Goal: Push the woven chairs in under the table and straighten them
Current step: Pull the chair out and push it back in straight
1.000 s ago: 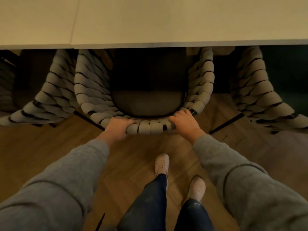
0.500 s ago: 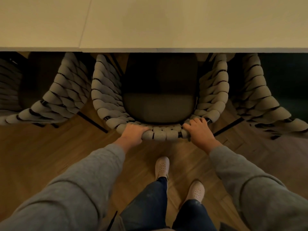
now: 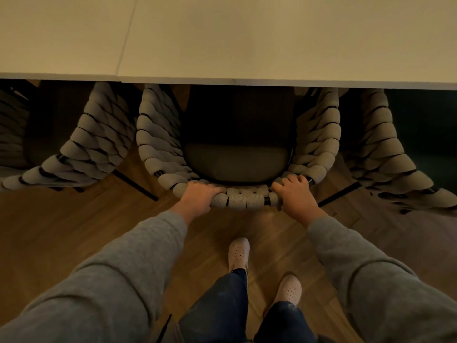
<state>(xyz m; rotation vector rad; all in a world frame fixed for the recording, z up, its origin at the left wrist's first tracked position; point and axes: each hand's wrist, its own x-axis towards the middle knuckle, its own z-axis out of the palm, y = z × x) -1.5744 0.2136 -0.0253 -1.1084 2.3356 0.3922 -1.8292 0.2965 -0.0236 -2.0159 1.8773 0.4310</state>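
Dining room, likely; long pale table (image 3: 272,40), woven chairs (image 3: 158,144) in a row, wood floor (image 3: 74,231)

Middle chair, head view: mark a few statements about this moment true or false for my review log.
1. The left hand and right hand both grip the back rim of the middle chair. True.
2. Its seat sits wholly clear of the table. False: the seat's front part lies under the table edge.
3. A woven chair stands on each side: left chair, right chair. True.
4. The person is barefoot. False: light shoes are on both feet.
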